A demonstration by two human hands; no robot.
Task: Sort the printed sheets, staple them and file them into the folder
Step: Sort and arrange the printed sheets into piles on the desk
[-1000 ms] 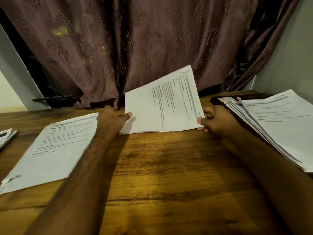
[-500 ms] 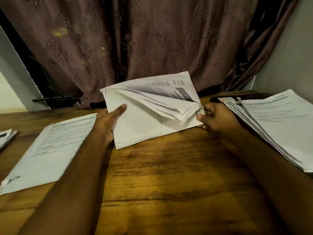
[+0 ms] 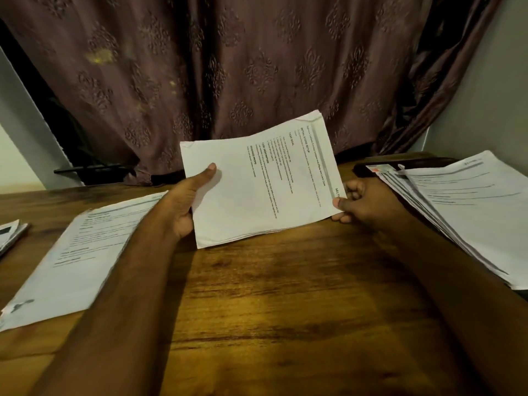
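1. Holding the sheaf [image 3: 258, 181] by both short ends is the step in hand, as seen from the head view: the left hand [image 3: 183, 204] grips the left edge, thumb laid on top, and the right hand [image 3: 360, 202] pinches the lower right corner between thumb and curled fingers.
2. The sheaf is lifted above the table [image 3: 271, 310], between the left pile [image 3: 77, 252] and the right pile [image 3: 468, 212], touching neither.
3. To do this well, I judge the edges should be squared, since the lower edge shows several sheets slightly stepped; tapping them flush would suit stapling.
4. The far right corner looks creased and may want flattening.
5. The long axis runs left to right, tilted up toward the right. The text runs sideways, with the page's header at the right end.
6. No stapler or folder can be made out for certain.
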